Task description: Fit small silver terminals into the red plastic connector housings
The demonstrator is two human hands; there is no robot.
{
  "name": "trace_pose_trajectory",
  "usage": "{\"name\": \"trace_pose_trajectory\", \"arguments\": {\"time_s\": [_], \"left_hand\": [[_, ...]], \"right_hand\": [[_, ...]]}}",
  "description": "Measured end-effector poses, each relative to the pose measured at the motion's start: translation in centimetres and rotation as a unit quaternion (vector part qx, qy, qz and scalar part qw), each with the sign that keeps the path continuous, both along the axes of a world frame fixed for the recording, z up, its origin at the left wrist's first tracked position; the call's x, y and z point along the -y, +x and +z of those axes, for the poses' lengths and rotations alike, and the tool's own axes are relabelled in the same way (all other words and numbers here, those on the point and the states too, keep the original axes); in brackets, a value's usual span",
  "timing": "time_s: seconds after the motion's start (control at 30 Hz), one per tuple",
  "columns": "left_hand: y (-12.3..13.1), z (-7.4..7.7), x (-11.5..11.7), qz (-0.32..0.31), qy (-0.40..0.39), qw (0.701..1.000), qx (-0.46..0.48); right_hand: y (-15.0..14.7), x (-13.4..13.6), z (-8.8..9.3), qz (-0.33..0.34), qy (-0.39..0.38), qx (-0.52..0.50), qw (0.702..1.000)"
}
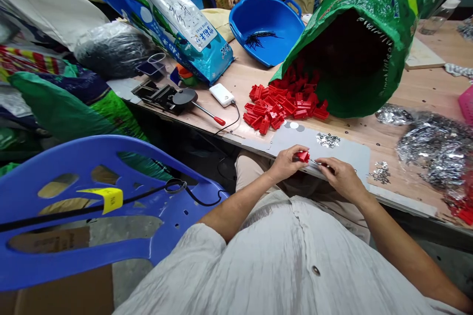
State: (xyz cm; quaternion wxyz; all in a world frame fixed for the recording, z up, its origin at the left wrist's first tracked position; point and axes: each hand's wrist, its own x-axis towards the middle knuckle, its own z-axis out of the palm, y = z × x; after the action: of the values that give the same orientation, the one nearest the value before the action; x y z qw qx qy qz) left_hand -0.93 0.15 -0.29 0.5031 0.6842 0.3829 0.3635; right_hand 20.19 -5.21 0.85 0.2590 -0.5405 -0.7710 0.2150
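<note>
Over the table's front edge, my left hand [288,163] is closed around a small red plastic part [303,156]. My right hand [340,176] pinches a thin dark metal piece [316,162], its tip pointing at the red part; its exact kind is too small to make out. Just beyond my hands lies a grey mat [347,160] bearing a cluster of small silver metal pieces [328,140]. More silver pieces [380,172] are scattered to the right of the mat. A heap of similar red plastic parts [277,103] spills from the mouth of a green sack [369,88].
A blue basin [266,19] with thin black pieces stands behind the heap. Leftward are a blue bag [173,19], a white power bank [222,94] with a cable and a red-tipped lever tool [185,99]. Clear plastic bags [436,147] lie right; a blue chair [111,197] stands left.
</note>
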Motion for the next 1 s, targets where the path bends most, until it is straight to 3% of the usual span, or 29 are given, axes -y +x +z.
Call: {"name": "trace_pose_trajectory", "arguments": {"time_s": [0.17, 0.67, 1.0], "left_hand": [[0.0, -0.1, -1.3, -0.050, 0.039, 0.996, -0.068], [0.0, 0.4, -1.9, -0.078, 0.053, 0.994, -0.054], [-0.1, 0.3, -2.4, -0.091, 0.021, 0.994, -0.061]], "right_hand": [[-0.2, -0.5, 0.0, 0.008, 0.002, 0.020, 1.000], [-0.5, -0.7, -0.7, 0.019, 0.023, 0.059, 0.998], [-3.8, 0.7, 0.3, -0.092, 0.047, 0.170, 0.980]]}}
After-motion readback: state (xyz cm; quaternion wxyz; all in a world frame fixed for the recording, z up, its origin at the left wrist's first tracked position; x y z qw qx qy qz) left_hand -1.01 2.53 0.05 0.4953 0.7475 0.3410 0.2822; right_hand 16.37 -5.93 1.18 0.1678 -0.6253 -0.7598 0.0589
